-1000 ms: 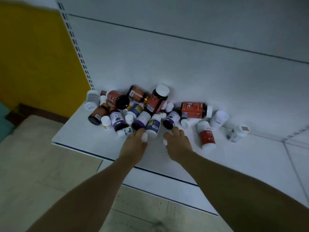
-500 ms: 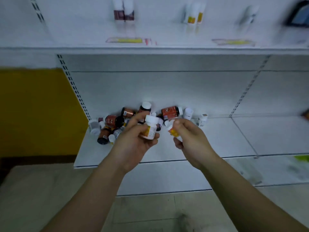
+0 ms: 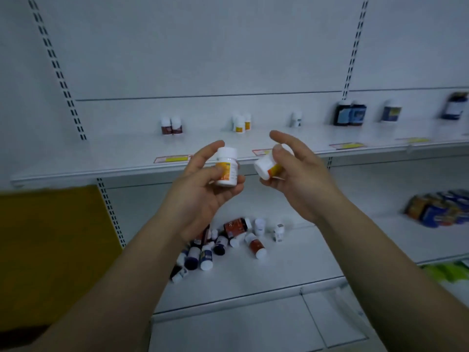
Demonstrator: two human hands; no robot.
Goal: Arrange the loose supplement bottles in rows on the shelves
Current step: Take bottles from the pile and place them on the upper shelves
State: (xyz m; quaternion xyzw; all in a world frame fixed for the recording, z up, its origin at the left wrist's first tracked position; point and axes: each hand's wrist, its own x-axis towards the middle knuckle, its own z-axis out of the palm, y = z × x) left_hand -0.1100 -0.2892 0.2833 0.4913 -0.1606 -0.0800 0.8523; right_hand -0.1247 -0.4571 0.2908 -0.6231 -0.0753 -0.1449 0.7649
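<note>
My left hand (image 3: 203,189) grips an upright white bottle with an orange label (image 3: 226,168). My right hand (image 3: 297,174) holds a second white, orange-labelled bottle (image 3: 267,168), tipped with its cap toward me. Both are raised in front of the upper shelf (image 3: 132,158). On that shelf stand two red-labelled bottles (image 3: 171,125), a small group of orange-labelled white bottles (image 3: 241,123) and a single white bottle (image 3: 296,119). A pile of loose bottles (image 3: 223,245) lies on the lower shelf (image 3: 253,280), partly hidden behind my left forearm.
Dark blue bottles (image 3: 350,114) and others stand further right on the upper shelf. Blue and orange packages (image 3: 436,212) lie on the right section of the lower shelf. A yellow panel (image 3: 50,250) is at the left. Price labels (image 3: 172,158) line the shelf edge.
Both hands lifted a bottle each from the pile and rose from the lower shelf up to the upper shelf's level. My view tilted upward with them.
</note>
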